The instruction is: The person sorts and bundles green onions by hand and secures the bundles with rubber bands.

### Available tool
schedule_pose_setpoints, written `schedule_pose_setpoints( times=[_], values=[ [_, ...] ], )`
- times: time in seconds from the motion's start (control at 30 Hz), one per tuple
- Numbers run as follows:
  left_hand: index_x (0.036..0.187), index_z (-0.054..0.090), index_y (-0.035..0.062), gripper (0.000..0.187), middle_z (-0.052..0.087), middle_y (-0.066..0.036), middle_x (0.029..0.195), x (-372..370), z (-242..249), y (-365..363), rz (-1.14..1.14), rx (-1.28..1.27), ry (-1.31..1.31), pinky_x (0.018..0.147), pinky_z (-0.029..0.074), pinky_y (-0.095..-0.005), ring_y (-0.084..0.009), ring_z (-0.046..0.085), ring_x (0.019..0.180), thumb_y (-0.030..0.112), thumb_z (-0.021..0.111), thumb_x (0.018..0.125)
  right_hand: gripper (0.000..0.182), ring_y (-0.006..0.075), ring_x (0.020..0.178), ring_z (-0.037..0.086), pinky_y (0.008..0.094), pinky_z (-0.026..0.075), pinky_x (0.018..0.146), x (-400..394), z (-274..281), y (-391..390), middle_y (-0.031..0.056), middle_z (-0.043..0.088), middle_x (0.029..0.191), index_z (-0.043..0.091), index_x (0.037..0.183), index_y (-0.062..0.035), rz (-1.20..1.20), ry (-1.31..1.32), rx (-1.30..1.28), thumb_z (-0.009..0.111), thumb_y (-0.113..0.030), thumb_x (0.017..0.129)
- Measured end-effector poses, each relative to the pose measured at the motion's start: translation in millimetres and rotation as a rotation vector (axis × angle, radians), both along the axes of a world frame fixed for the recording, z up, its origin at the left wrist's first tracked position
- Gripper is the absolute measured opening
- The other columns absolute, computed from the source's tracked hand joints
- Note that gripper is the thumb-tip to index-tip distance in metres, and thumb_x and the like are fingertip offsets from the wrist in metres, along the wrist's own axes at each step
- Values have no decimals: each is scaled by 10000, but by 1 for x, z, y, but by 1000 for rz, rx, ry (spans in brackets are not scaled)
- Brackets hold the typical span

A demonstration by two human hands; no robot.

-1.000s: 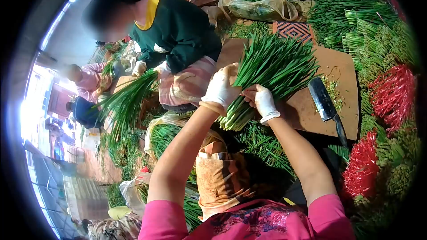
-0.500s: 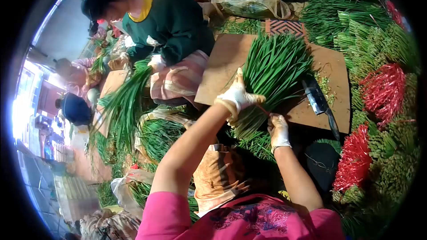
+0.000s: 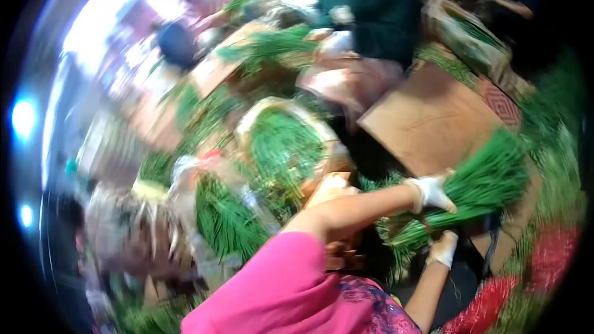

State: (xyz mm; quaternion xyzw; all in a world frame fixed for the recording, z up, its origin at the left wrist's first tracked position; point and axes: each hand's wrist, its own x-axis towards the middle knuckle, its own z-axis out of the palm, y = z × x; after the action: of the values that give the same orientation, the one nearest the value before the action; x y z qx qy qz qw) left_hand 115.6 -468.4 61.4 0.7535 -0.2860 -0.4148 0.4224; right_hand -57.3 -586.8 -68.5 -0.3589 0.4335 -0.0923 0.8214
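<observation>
A thick bundle of garlic chives [image 3: 489,176] lies slanted over the near right part of the board, leaves pointing up and right. My left hand [image 3: 435,193], in a whitish glove, is closed around the bundle at its middle. Below it, my right hand [image 3: 442,250], also gloved, is held against the underside near the stem end. A thin red tie [image 3: 426,221] crosses the stems between the two hands; my right fingers appear closed on its end, though motion blurs this. The cut ends [image 3: 405,235] point down and left.
Under the bundle is a brown board [image 3: 433,117], with a dark knife handle [image 3: 492,250] beside my right hand. Red ties [image 3: 479,309] lie at lower right. A co-worker in a green top [image 3: 380,18] sits across. Bags of chives [image 3: 288,148] stand to the left.
My view has swung left, so everything appears shifted right and rotated. The bundle now lies lower and more sideways, still in my left hand. My right hand stays near its stems.
</observation>
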Motion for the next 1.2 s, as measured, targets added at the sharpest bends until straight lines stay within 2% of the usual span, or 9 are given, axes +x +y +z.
schedule_pose_setpoints(
  times=[0.07,0.13,0.2,0.27,0.63,0.8,0.9,1.0,1.2],
  values=[
    [1412,221,20,1037,572,-179,1189,-4,30,16,51,-52,106,918,452,-308,-239,570,1054,308,793,596,259,183,861,524,311,430,685,1,23,-2,74,568,999,553,986,-16,19,-63,-203,429,-77,768],
    [1403,255,53,1004,493,-152,1291,4,-5,16,33,-374,0,993,386,-336,-231,489,1171,305,787,589,178,180,906,532,328,446,759,5,46,3,58,565,972,547,917,-40,-13,-174,-381,462,-93,770],
    [1403,257,74,1005,490,-140,1282,-6,93,44,33,-433,73,989,391,-367,-248,484,1180,277,784,572,167,175,896,532,325,446,755,26,60,0,54,565,962,548,910,-44,2,-204,-512,468,-91,771],
    [1407,234,55,1056,469,-166,1294,5,121,39,32,-573,-57,995,384,-359,-268,463,1198,268,789,534,156,171,885,532,321,446,750,53,73,-11,49,565,952,549,902,-48,55,-171,-615,473,-88,772],
    [1390,223,6,1133,455,-216,1275,97,102,-4,-26,-1087,-566,998,379,-358,-319,442,1195,258,820,461,99,146,828,532,303,448,723,125,78,-40,27,566,895,556,860,-68,215,-96,-686,504,-75,776],
    [1337,302,31,1050,571,-141,1115,94,27,0,142,-1001,-614,936,421,-330,-244,537,1073,210,837,450,76,134,802,532,294,449,710,129,84,-63,16,567,870,558,841,-78,222,-80,-702,517,-69,778],
    [1428,139,74,1083,427,-172,1298,90,30,-2,65,-935,-437,1002,351,-339,-262,440,1189,203,777,563,63,127,787,533,289,449,703,129,92,-83,10,567,854,560,830,-83,219,-80,-732,526,-66,779],
    [1461,1,93,1215,263,-226,1423,81,76,28,37,-529,-286,1053,314,-362,-339,326,1295,203,796,548,54,121,771,533,284,450,696,133,96,-92,4,567,839,562,818,-89,228,-91,-744,534,-62,781],
    [1424,163,76,1100,386,-213,1327,82,72,10,63,-866,-518,980,389,-373,-345,435,1200,196,795,531,49,107,740,533,274,450,681,139,98,-100,-8,568,808,566,795,-100,253,-121,-716,550,-55,783]
  ],
)
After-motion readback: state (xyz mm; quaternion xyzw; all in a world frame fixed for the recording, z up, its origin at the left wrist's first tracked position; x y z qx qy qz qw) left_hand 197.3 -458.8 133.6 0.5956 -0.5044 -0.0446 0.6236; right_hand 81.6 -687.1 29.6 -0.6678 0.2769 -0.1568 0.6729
